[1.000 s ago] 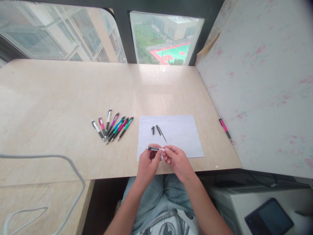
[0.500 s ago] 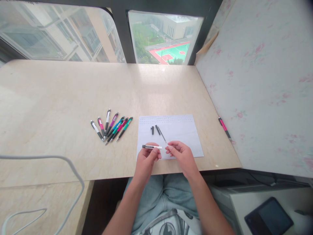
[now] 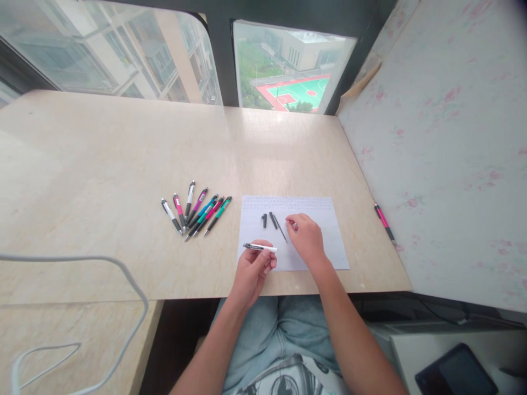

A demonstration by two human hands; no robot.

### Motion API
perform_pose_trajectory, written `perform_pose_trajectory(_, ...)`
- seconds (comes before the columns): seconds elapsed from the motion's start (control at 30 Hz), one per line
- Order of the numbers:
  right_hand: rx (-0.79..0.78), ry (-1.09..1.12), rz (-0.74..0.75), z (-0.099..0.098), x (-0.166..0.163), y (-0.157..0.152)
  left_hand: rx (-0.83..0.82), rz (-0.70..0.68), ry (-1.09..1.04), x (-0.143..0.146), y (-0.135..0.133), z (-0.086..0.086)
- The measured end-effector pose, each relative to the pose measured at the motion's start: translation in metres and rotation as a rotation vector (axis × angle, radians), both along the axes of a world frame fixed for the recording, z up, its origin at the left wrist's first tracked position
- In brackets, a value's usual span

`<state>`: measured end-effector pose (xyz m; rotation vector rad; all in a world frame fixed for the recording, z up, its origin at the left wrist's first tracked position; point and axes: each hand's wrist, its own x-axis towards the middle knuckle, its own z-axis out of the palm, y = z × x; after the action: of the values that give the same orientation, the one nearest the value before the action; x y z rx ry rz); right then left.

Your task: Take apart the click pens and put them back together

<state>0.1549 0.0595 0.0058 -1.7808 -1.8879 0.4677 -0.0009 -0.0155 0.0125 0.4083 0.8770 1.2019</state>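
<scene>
My left hand (image 3: 253,269) is closed on a white pen barrel with a black end (image 3: 259,247), held level over the near left corner of a sheet of paper (image 3: 329,241). My right hand (image 3: 307,238) rests on the paper with its fingers curled in a pinch at the lower end of a thin black refill (image 3: 280,228). What the pinch holds, if anything, is too small to make out. Two short black pen parts (image 3: 264,220) lie on the paper just left of the refill.
Several coloured click pens (image 3: 196,211) lie fanned out on the beige table (image 3: 123,153), left of the paper. A pink pen (image 3: 383,220) lies at the table's right edge by the flowered wall. A white cable (image 3: 82,307) loops at the near left. A dark tablet (image 3: 453,373) sits at the lower right.
My right hand left the pen barrel and moved forward onto the paper, up to the black refill. My left hand kept hold of the barrel. The view shifted slightly.
</scene>
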Motion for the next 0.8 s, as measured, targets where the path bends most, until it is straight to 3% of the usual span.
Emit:
perform_pose_trajectory(0.2, 0.006, 0.054, 0.024, 0.001, 0.004, -0.002, 0.009, -0.007, 0.001, 0.000, 0.000, -0.002)
perform_pose_trajectory(0.4, -0.016, 0.272, -0.080, 0.008, 0.015, -0.021, 0.028, -0.016, 0.008, -0.001, 0.000, -0.005)
perform_pose_trajectory(0.53, -0.125, 0.426, -0.118, 0.015, 0.014, -0.041, 0.052, -0.037, 0.059, 0.000, -0.001, -0.004)
perform_pose_trajectory(0.7, -0.381, 0.800, -0.042, 0.021, -0.001, -0.066, 0.112, -0.075, 0.213, 0.004, -0.002, -0.003)
perform_pose_trajectory(0.8, -0.457, 1.005, -0.063, 0.020, -0.010, -0.076, 0.129, -0.093, 0.334, 0.006, -0.004, 0.000)
